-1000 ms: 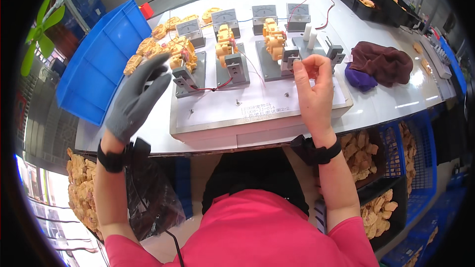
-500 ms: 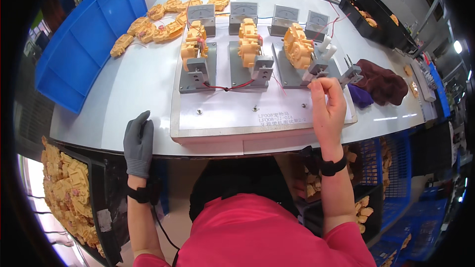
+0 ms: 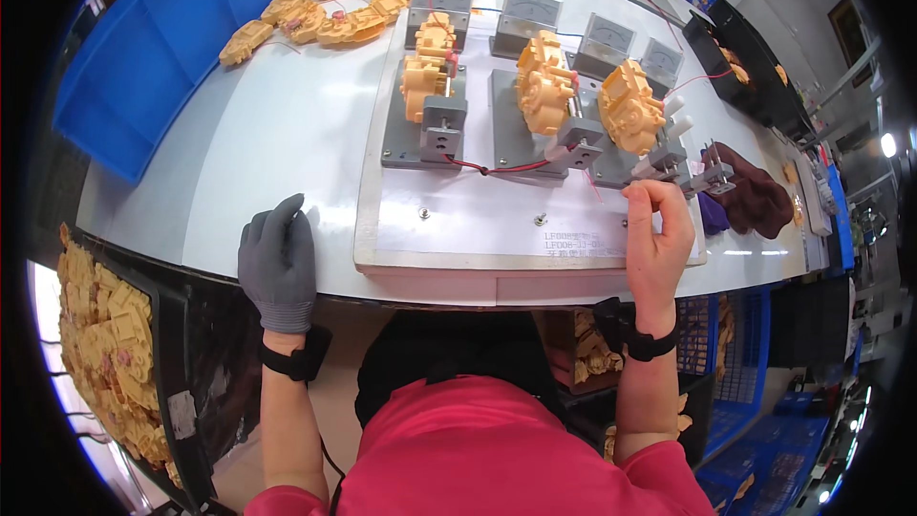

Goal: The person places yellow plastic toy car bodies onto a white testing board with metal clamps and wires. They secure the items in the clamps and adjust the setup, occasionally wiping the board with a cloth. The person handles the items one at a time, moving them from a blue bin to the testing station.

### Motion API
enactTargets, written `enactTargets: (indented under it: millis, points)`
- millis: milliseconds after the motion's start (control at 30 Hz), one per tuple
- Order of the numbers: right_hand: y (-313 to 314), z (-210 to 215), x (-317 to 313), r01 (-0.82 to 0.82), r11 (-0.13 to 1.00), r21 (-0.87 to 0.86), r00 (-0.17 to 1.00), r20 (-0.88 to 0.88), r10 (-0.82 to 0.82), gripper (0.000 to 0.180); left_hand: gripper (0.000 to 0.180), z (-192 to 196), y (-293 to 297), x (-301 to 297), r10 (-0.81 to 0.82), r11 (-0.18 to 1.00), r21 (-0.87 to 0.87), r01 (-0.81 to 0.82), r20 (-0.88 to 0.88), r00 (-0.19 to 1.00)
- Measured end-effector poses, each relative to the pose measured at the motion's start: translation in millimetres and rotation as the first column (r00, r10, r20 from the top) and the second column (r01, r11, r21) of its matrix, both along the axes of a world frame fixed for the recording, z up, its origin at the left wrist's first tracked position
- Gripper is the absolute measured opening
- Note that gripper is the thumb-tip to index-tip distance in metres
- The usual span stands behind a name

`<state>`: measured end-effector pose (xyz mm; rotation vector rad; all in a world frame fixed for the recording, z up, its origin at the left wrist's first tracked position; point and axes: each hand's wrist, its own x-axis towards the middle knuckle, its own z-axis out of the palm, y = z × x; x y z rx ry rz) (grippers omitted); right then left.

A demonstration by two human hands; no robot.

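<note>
My right hand (image 3: 659,234) is closed in a pinch just in front of the rightmost test stand (image 3: 612,170); anything between the fingertips is too small to make out. That stand carries a yellow-orange plastic gear housing (image 3: 630,111). Similar housings sit on the middle stand (image 3: 544,96) and the left stand (image 3: 421,86), each with a grey clamp block. All three stands are mounted on a white board (image 3: 458,247). My left hand (image 3: 278,263), in a grey glove, lies at the table's front edge, left of the board. Its fingers are loosely bent and apart, with nothing visible in them.
Several analog meters (image 3: 531,11) line the board's back. Loose housings (image 3: 296,17) lie beside a blue bin (image 3: 162,48). Right of the board are a dark brown cloth (image 3: 759,196) and a black tray (image 3: 764,72). A black crate (image 3: 177,344) of housings stands lower left.
The whole view has shifted, so the board appears farther right. My right hand has drawn slightly back from the rightmost stand, still pinched. My left hand stays near the table edge.
</note>
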<state>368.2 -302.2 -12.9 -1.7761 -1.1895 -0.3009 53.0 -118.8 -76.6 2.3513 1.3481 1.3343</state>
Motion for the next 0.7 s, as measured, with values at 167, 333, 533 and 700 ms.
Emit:
enactTargets:
  millis: [167,333,533,700]
  points:
    - [-0.6,-3.6,1.9,0.025,1.0,-0.018,0.998,0.05,-0.024,0.009,0.019,2.5,-0.7,0.7,0.039,0.999,-0.006,-0.039,-0.045,0.998]
    - [-0.5,-1.4,-1.6,0.021,0.999,-0.029,0.999,0.035,-0.02,0.009,0.019,-0.1,0.1,-2.3,0.045,0.999,-0.004,-0.045,-0.047,0.998]
    - [0.0,2.0,-0.3,0.001,0.998,-0.061,0.997,0.075,0.004,0.008,0.02,-3.5,3.5,-2.5,0.036,0.996,0.089,-0.03,-0.072,0.997]
    - [-14.6,10.1,7.1,-0.086,0.985,-0.148,0.996,-0.017,0.084,0.011,0.02,-4.6,3.5,-1.6,0.011,0.999,0.05,-0.008,-0.06,0.998]
